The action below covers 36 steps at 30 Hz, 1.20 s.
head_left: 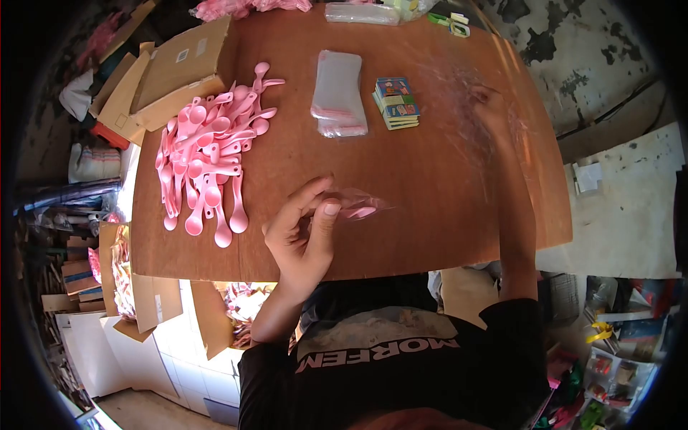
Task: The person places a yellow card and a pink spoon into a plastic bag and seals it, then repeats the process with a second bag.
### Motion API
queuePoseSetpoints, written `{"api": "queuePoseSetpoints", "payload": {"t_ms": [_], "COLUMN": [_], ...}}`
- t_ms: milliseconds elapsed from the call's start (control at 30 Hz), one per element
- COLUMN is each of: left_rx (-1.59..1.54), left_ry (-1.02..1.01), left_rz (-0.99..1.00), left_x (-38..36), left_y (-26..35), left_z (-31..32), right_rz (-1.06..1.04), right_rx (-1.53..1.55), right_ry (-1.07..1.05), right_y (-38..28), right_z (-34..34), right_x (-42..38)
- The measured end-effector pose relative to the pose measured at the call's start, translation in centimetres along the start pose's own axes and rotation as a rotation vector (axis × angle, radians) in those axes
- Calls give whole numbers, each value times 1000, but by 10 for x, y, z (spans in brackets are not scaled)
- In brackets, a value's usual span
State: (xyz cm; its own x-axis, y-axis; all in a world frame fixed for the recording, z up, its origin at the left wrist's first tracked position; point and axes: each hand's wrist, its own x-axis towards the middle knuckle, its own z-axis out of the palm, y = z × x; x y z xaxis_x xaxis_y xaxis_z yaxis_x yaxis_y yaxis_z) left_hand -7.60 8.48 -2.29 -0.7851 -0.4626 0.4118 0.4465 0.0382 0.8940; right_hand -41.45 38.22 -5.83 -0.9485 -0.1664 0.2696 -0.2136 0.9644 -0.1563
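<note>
Near the table's front edge my left hand (299, 233) is closed, with thumb and finger pinching a small clear plastic bag (369, 200). Inside the bag shows part of a pink spoon (360, 213); the rest is hidden by the fingers. Over at the right side, my right hand (490, 107) reaches out with curled fingers, against a loose heap of thin clear plastic film (459, 89). What lies between those fingers is too fine to make out. A big pile of pink spoons (208, 143) covers the table's left part.
A stack of clear bags (338, 89) lies mid-table beside a stack of printed cards (397, 104). A cardboard box (183, 68) stands behind the spoons. Scissors (459, 27) and a plastic-wrapped packet (362, 13) are at the far edge. Open cartons (209, 319) stand below the table (401, 247).
</note>
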Motion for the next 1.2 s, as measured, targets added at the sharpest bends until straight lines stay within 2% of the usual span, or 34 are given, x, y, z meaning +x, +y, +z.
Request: {"api": "queuePoseSetpoints", "payload": {"t_ms": [67,100,167,233,300,367,467,500,533,567,600,633,700,767,833,900,967,1000,1067,1133,1200], "left_rx": [63,72,59,55,-47,-75,-197,-267,-334,-330,-287,-246,-161,73,96,173,116,59,17,-22,41], "left_ry": [9,18,-40,-51,-24,-25,-43,-39,-32,-25,-42,-57,-70,-250,-258,-281,-265,-245,-223,-202,-268], "left_rz": [41,29,-23,-31,-46,-47,-22,61,145,146,205,262,206,55,59,-35,-92,-153,-188,-225,-263], "left_x": [0,-2,1,2,2,3,5,7,8,9,11,12,12,16,17,16,10,7,4,1,0], "left_y": [-1,1,3,-1,-2,-5,-18,-19,-20,-21,-22,-24,-26,-25,-24,-23,-27,-28,-28,-29,-27], "left_z": [-2,-1,3,6,16,19,19,20,19,15,9,4,-1,-3,-4,-7,-10,-10,-12,-13,-15], "right_rz": [-20,-24,-109,-201,-687,-634,-563,-562,-674,-785,-795,-776,-723,-769,-772,-831,-500,-506,-319,-288,-244], "right_rx": [330,333,793,861,922,1089,1191,1192,1117,1034,1036,1017,977,1013,997,971,1217,1213,1320,1356,1399], "right_ry": [225,209,63,-231,-411,-415,-426,-431,-240,-48,-55,-78,-119,-81,-67,-84,-323,-328,-414,-466,-510], "right_y": [-6,-11,-32,-94,-120,-161,-186,-188,-193,-197,-200,-203,-207,-215,-217,-215,-214,-213,-210,-203,-199], "right_z": [-7,-12,-42,-102,-111,-117,-99,-105,-116,-122,-119,-116,-110,-115,-118,-117,-113,-111,-105,-89,-77], "right_x": [-18,-28,-47,-97,-127,-161,-178,-178,-176,-174,-171,-167,-164,-166,-168,-168,-177,-181,-189,-196,-203]}}
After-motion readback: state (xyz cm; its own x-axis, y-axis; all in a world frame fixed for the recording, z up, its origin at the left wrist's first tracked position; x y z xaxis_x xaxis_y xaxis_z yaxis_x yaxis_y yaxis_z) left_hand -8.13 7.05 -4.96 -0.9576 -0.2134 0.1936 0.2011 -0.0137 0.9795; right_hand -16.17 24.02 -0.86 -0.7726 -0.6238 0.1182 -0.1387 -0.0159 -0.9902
